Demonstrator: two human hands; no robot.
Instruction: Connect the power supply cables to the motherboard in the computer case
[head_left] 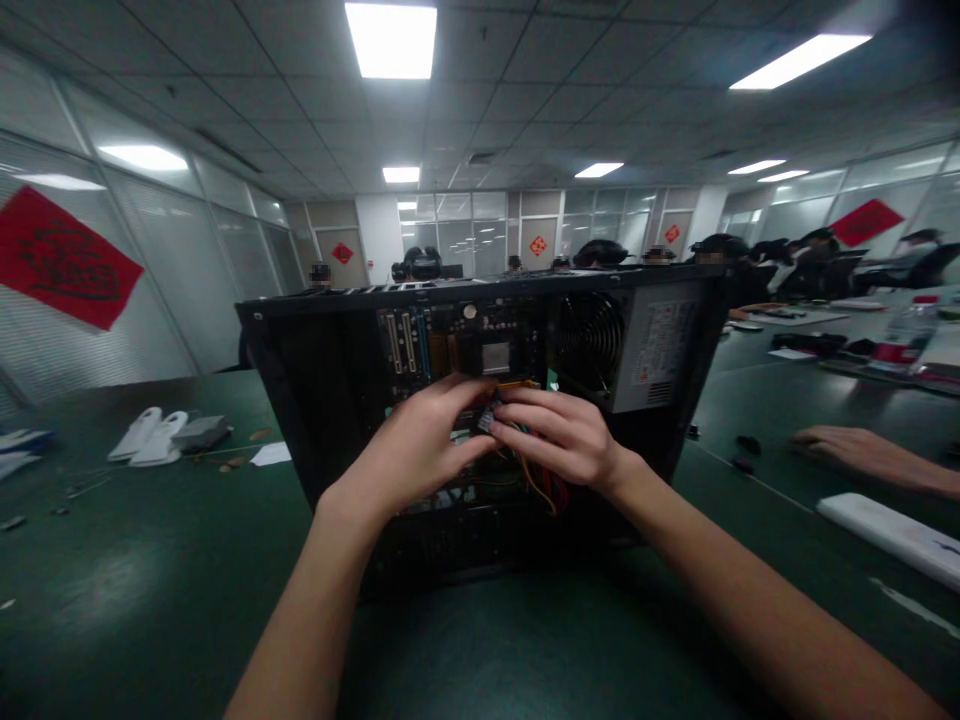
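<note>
An open black computer case (274, 400) stands on the green table with its inside facing me. Near its middle, my right hand (559, 430) is closed with its fingertips on a pale cable connector (487, 415). My left hand (420, 430) curls round the same connector from the other side, thumb below and fingers above. Yellow, red and dark wires (541, 485) hang beneath my right hand. Above the hands, the motherboard (487, 325) shows slots and a square silver chip. A grey power supply (656, 350) with a round fan grille sits at upper right.
White objects (154, 435), a grey block (201, 432) and paper scraps lie left on the table (135, 560). To the right are another person's hand (847, 445), a white oblong object (892, 530), small dark pieces (746, 450) and a bottle (907, 335). Other people sit beyond.
</note>
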